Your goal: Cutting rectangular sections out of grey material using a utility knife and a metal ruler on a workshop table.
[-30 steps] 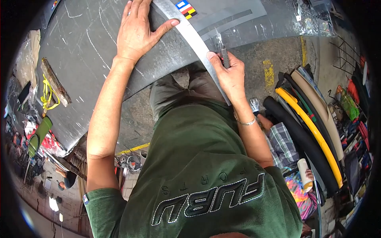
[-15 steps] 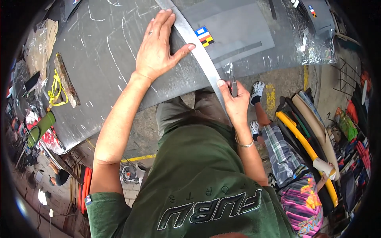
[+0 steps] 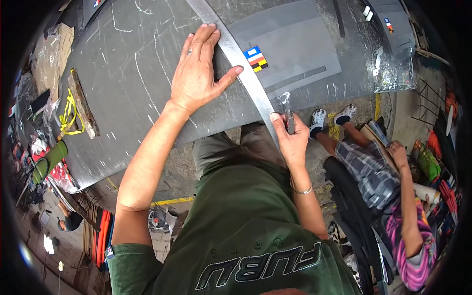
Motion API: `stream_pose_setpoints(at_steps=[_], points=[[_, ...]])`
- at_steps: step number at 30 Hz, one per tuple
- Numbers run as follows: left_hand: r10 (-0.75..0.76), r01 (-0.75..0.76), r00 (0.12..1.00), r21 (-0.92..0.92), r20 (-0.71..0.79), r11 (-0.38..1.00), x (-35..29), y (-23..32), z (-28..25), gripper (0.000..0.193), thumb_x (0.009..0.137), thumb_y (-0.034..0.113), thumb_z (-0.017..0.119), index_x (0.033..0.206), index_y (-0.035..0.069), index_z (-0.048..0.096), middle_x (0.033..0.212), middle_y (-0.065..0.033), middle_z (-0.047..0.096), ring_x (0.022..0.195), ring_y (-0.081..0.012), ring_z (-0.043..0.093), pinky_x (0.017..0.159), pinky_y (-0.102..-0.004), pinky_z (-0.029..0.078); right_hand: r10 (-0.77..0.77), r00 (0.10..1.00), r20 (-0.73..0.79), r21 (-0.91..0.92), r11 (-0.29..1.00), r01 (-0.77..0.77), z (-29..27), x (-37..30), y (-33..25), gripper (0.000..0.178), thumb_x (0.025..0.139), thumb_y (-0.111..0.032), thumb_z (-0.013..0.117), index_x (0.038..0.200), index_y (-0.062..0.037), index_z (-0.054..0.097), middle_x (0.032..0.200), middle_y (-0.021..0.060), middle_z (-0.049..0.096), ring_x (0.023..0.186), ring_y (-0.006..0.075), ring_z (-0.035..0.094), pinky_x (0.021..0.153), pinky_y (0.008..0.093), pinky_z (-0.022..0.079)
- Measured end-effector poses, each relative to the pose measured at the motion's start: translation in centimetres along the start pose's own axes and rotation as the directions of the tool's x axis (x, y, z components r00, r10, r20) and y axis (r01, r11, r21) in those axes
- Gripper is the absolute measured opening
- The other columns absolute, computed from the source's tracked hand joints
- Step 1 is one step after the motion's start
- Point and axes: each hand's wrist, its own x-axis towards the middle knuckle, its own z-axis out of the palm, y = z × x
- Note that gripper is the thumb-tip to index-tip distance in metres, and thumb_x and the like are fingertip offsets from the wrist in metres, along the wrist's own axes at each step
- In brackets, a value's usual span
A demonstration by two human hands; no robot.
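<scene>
A long metal ruler point(image 3: 251, 83) lies slantwise over a grey sheet point(image 3: 300, 42) with a small multicoloured patch point(image 3: 256, 59). My left hand point(image 3: 196, 73) lies flat, fingers stretched, its fingertips and thumb pressing the ruler's left edge against the dark worktable point(image 3: 123, 93). Just past the table's near edge, my right hand point(image 3: 294, 140) is closed around a utility knife point(image 3: 290, 122) pointing away from me. The right thumb rests against the near end of the ruler. A dark strip point(image 3: 297, 77) shows on the grey sheet.
A stick point(image 3: 84, 103) and a yellow strap point(image 3: 71, 115) lie on the table's left, near a green roll point(image 3: 50, 161). Another grey piece with a patch point(image 3: 389, 25) sits far right. A person in plaid shorts point(image 3: 364, 172) stands at right beside rolls of material.
My hands and the ruler hold nearly the same pose while the view shifts slightly. The person at right has moved farther right and reaches an arm out; the yellow roll is no longer seen.
</scene>
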Motion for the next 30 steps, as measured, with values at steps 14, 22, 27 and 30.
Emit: stream_pose_setpoints(at_steps=[14,22,27,30], points=[[-0.034,0.035,0.999,-0.037,0.033,0.999,0.06,0.08,-0.22,0.089,0.088,0.06,0.072,0.147,-0.002,0.046,0.156,-0.0165,0.043,0.15,-0.0327,0.036,0.125,-0.0529,0.026,-0.006,1.0,-0.02,0.023,1.0,0.006,0.15,-0.3,0.1,0.029,0.092,-0.023,0.082,0.085,0.0009,0.067,0.067,-0.0021,0.059,0.068,0.0031,0.047,0.06,0.0248,0.044],[-0.051,0.052,0.997,-0.025,0.059,0.998,0.22,0.02,-0.17,0.091,0.086,0.062,0.072,0.148,0.0,0.047,0.157,-0.0144,0.044,0.151,-0.0302,0.037,0.125,-0.0529,0.026,0.035,0.999,-0.007,-0.013,0.999,-0.035,0.01,-0.34,-0.3,0.027,0.092,-0.022,0.081,0.085,-0.0001,0.068,0.066,-0.0017,0.061,0.067,0.003,0.047,0.061,0.0245,0.044],[-0.056,0.057,0.996,-0.019,0.063,0.998,0.15,0.04,-0.1,0.093,0.085,0.062,0.073,0.149,0.0,0.047,0.157,-0.0143,0.044,0.151,-0.0298,0.037,0.125,-0.0524,0.026,0.064,0.998,0.003,-0.014,0.998,-0.064,-0.04,-0.42,-0.38,0.026,0.093,-0.022,0.081,0.085,-0.0004,0.068,0.066,-0.0022,0.061,0.067,0.0027,0.047,0.06,0.0243,0.044],[-0.058,0.06,0.996,-0.018,0.065,0.998,0.16,0.05,-0.12,0.094,0.085,0.062,0.074,0.149,0.0,0.046,0.157,-0.0142,0.044,0.151,-0.0296,0.037,0.125,-0.0523,0.026,0.07,0.998,0.01,-0.001,0.998,-0.07,-0.01,-0.43,-0.4,0.026,0.093,-0.021,0.081,0.084,-0.0002,0.068,0.066,-0.0024,0.061,0.067,0.0026,0.047,0.06,0.0242,0.044]])
